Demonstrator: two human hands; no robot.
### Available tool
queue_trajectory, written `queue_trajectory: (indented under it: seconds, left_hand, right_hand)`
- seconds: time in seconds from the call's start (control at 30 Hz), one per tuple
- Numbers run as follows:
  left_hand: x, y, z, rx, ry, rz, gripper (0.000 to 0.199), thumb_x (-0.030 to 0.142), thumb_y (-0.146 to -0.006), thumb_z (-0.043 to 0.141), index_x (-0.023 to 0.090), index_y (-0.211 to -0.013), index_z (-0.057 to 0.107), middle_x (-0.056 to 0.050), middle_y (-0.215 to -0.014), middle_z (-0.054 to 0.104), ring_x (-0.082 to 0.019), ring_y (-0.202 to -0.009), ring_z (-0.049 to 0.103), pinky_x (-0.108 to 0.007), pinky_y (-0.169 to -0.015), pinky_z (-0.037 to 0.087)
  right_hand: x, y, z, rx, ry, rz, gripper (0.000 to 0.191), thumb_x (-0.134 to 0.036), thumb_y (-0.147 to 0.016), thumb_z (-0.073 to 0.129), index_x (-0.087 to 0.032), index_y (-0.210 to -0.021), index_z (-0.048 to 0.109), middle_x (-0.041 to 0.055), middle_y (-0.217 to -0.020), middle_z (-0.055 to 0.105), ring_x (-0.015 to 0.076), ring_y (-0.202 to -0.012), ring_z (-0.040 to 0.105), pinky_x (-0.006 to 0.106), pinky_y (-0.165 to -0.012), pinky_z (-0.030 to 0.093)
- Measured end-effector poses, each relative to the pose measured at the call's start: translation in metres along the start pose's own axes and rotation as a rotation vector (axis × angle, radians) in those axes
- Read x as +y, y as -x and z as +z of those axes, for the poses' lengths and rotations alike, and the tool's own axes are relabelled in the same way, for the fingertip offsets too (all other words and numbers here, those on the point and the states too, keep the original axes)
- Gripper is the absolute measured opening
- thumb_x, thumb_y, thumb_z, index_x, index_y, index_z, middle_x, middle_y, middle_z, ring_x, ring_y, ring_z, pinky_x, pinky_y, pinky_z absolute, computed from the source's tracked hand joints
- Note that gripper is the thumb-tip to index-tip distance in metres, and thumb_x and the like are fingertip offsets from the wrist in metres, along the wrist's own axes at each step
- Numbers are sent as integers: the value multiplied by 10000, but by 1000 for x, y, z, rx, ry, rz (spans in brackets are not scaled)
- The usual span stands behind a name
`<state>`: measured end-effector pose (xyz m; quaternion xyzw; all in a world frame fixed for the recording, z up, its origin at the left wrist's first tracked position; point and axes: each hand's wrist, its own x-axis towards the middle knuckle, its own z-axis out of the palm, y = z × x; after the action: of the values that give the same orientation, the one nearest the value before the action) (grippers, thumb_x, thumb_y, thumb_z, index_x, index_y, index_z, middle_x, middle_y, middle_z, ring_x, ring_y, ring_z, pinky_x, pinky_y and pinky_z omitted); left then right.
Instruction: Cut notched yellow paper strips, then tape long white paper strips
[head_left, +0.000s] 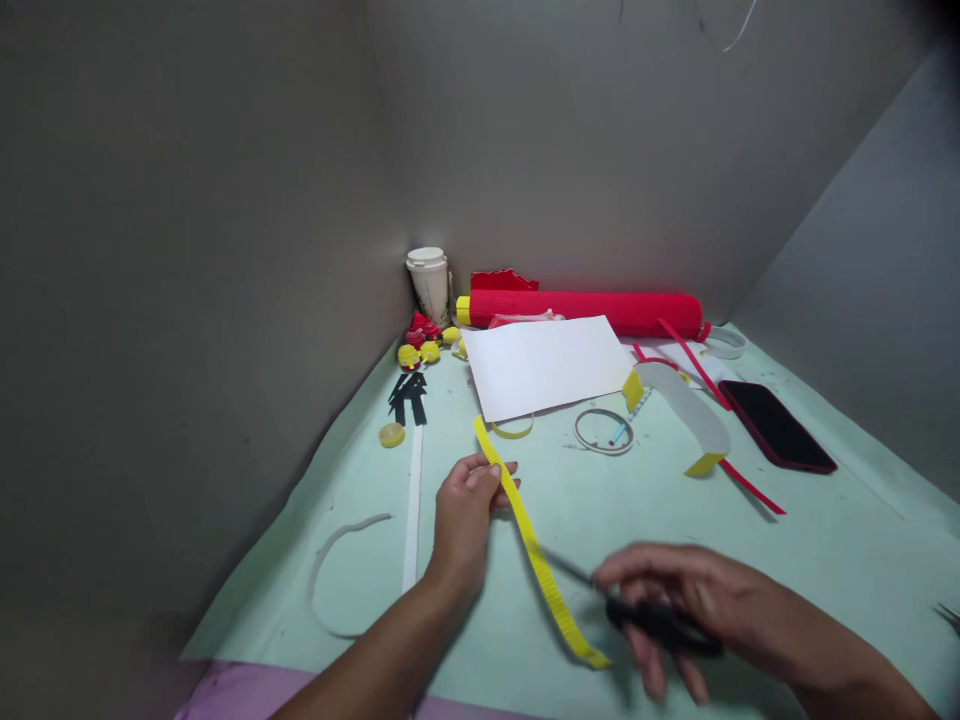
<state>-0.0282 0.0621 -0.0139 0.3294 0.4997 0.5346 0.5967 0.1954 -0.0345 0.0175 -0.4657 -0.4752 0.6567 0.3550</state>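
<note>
My left hand pinches a long yellow strip near its upper end, thumb on top. The strip looks finely ribbed and runs down toward the front of the table, its lower end curling. In my right hand is a pair of scissors with black handles, blurred by motion. Their dark blades point left and reach the strip's middle; I cannot tell whether they touch it. Just beyond my left hand lies a white sheet of paper.
A red roll and a lidded paper cup stand at the back. Black strips, a tape roll and a white strip lie left. A ring, red strips and a phone lie right.
</note>
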Motion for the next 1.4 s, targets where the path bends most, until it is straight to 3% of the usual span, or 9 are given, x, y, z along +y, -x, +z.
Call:
queue_trajectory:
  seconds: [0.03,0.07,0.17,0.27,0.6,0.73,0.93,1.07,1.4]
  left_hand:
    - [-1,0,0,-5,-10,4,232,308,-806,653,158,-964,573,-102,-982,727,-170,-784,665,-292,-723,495]
    - [-1,0,0,-7,-20,7,230,301,-809,647,158,-973,573,-102,-984,726,-167,-785,660,-293,-728,494]
    - [-2,1,2,-18,-41,6,223,294,-814,637,157,-979,576,-104,-982,725,-162,-783,645,-292,-728,491]
    - [-1,2,3,-32,-70,13,205,290,-811,639,155,-956,586,-96,-961,725,-140,-731,618,-270,-693,477]
    - [-3,3,5,-86,-122,51,139,261,-797,647,169,-885,592,-27,-788,678,-114,-654,556,-243,-640,443]
    - [-3,3,4,-101,-117,48,143,235,-778,664,169,-885,597,-14,-756,648,-113,-663,551,-237,-650,438]
    - [-3,2,4,-108,-89,41,147,206,-777,654,165,-907,600,-14,-784,639,-108,-675,540,-229,-658,430]
    - [-2,2,4,-112,-71,30,143,204,-787,638,163,-920,602,-8,-769,630,-105,-667,534,-229,-658,427]
    - [-5,0,1,-142,21,-5,200,209,-775,663,161,-962,611,-34,-860,649,-122,-734,555,-263,-728,438]
  right_hand:
    - [1,-9,-3,-223,-105,78,558,-609,-735,676,-203,-1117,701,122,-779,734,258,-651,700,267,-459,469]
    - [1,-18,-5,-206,-193,35,520,-594,-801,622,-201,-1135,683,125,-818,733,249,-686,704,264,-482,472]
    - [8,-44,-10,44,-329,-60,394,-440,-922,536,-199,-1223,618,129,-1020,716,228,-891,679,286,-641,504]
    - [21,-56,-9,99,-386,-66,386,-391,-942,512,-155,-1234,603,142,-1052,703,239,-937,656,319,-703,497]
    - [31,-56,3,68,-524,-53,475,-363,-861,635,-132,-1275,595,179,-1138,695,299,-1074,631,432,-878,479]
    - [34,-55,10,41,-407,23,501,-359,-839,680,-167,-1293,588,152,-1154,691,290,-1113,620,452,-948,465]
    - [34,-55,16,73,-208,24,434,-346,-827,703,-194,-1224,611,110,-1057,687,217,-934,665,344,-762,548]
    - [33,-55,18,132,-142,15,413,-365,-806,715,-211,-1177,621,67,-953,670,174,-788,665,270,-612,526]
    - [30,-52,21,184,0,35,388,-368,-808,679,-217,-1161,625,16,-859,615,118,-649,590,212,-513,439]
